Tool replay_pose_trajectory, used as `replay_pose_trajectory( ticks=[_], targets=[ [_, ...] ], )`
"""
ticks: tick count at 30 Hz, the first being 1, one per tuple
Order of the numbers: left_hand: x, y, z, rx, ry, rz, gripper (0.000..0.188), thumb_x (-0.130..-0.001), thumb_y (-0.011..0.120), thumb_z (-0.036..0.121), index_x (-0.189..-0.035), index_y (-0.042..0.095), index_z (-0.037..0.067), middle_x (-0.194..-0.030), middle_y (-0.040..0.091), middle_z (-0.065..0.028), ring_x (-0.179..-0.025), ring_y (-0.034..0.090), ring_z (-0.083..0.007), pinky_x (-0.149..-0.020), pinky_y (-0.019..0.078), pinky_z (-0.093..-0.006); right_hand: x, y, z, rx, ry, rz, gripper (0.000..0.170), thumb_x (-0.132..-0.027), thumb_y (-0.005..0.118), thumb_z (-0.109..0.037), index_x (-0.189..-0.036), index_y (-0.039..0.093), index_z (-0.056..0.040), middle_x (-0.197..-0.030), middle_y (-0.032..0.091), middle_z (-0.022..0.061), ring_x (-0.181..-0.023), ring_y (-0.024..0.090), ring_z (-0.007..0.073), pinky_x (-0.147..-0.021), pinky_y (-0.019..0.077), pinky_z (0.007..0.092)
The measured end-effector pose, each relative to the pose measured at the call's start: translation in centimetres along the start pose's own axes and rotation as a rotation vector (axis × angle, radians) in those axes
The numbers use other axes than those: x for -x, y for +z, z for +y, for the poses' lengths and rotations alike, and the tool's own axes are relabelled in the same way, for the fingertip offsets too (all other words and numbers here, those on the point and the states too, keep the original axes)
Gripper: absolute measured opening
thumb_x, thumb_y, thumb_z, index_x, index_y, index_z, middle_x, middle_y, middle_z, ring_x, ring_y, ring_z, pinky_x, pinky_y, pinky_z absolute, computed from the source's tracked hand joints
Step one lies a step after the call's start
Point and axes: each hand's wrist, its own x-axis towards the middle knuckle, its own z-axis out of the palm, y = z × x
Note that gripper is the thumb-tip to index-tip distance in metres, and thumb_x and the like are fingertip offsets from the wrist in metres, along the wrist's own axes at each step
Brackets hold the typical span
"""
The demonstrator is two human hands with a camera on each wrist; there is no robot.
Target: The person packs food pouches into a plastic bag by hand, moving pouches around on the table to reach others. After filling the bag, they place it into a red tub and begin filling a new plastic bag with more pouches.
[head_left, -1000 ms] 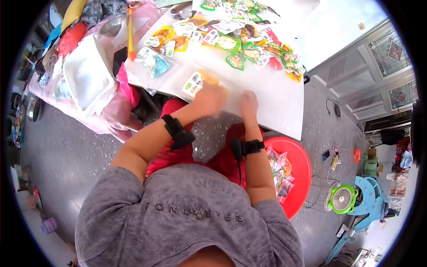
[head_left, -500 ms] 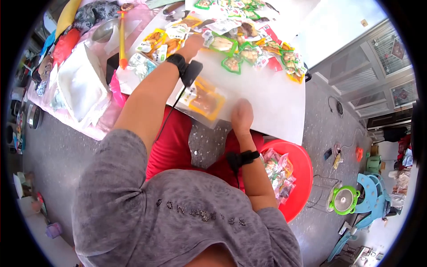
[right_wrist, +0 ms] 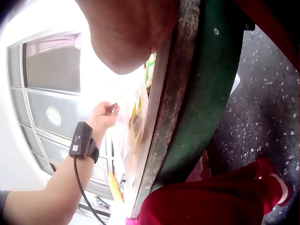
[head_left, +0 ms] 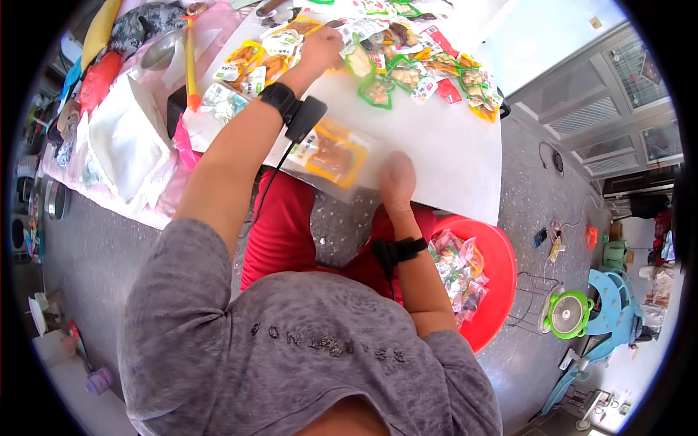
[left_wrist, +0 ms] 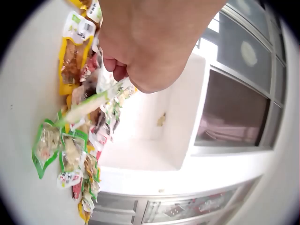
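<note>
White table (head_left: 458, 152): L fingers (left_wrist: 120, 71) now pinch green-edged pkt (head_left: 359, 62), tilted up vs earlier; R fingers (head_left: 397, 166) can't tell.

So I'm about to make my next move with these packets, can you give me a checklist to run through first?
1. Left hand has a green-edged packet gripped: ok, its fingers are on one end.
2. Yellow-edged packet is in the clear bag: ok.
3. Clear bag lies fully on the table: not ok, it hangs past the near edge.
4. Right hand has a firm hold on the bag: cannot tell, its fingers are hidden.
5. Red basin stands close by on the right: ok, bagged packets are inside.
</note>
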Motion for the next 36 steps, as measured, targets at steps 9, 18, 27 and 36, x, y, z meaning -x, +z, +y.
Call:
replay_pose_trajectory(
  ticks=[9, 18, 27, 36],
  targets=[
    [11.4, -1.1, 7.0, -0.448, 0.899, 0.066, 0.012, -0.064, 0.053, 0.004, -0.076, 0.056, 0.005, -0.070, 0.053, -0.0092, -0.064, 0.052, -0.0253, -0.055, 0.0425, -0.0346, -0.3, -0.7, -0.3, -0.549, 0.489, 0.025, 0.021, -0.080, 0.048, -0.016, -0.092, 0.050, 0.0012, -0.088, 0.054, 0.0112, -0.084, 0.053, 0.0221, -0.072, 0.0425, 0.0332],
    [24.6, 3.6, 5.0, -0.352, 0.899, -0.392, 0.022, -0.060, 0.054, 0.010, -0.081, 0.053, 0.005, -0.084, 0.052, -0.0104, -0.079, 0.049, -0.0264, -0.068, 0.0390, -0.0368, -0.5, -4.2, -2.9, -1.416, 0.974, -0.165, 0.027, -0.081, 0.045, -0.012, -0.103, 0.044, 0.0040, -0.086, 0.055, 0.0106, -0.071, 0.055, 0.0194, -0.058, 0.0464, 0.0294],
    [24.9, 0.6, 4.0, -0.562, 0.537, -0.233, 0.023, -0.063, 0.057, 0.013, -0.082, 0.052, 0.003, -0.089, 0.049, -0.0140, -0.087, 0.046, -0.0304, -0.074, 0.0388, -0.0380, 1.5, -5.3, 0.0, -1.172, 0.952, 0.055, 0.022, -0.075, 0.049, 0.000, -0.097, 0.047, 0.0007, -0.079, 0.055, 0.0086, -0.061, 0.054, 0.0162, -0.048, 0.0440, 0.0261],
    [23.4, 0.8, 2.3, -0.716, 0.522, -0.244, 0.009, -0.065, 0.052, 0.010, -0.068, 0.050, 0.002, -0.077, 0.050, -0.0138, -0.080, 0.047, -0.0305, -0.071, 0.0398, -0.0368, 3.4, -8.6, 0.5, -1.285, 0.980, -0.003, 0.020, -0.077, 0.046, 0.001, -0.097, 0.046, 0.0025, -0.087, 0.054, 0.0105, -0.075, 0.055, 0.0192, -0.066, 0.0469, 0.0306]
  ],
)
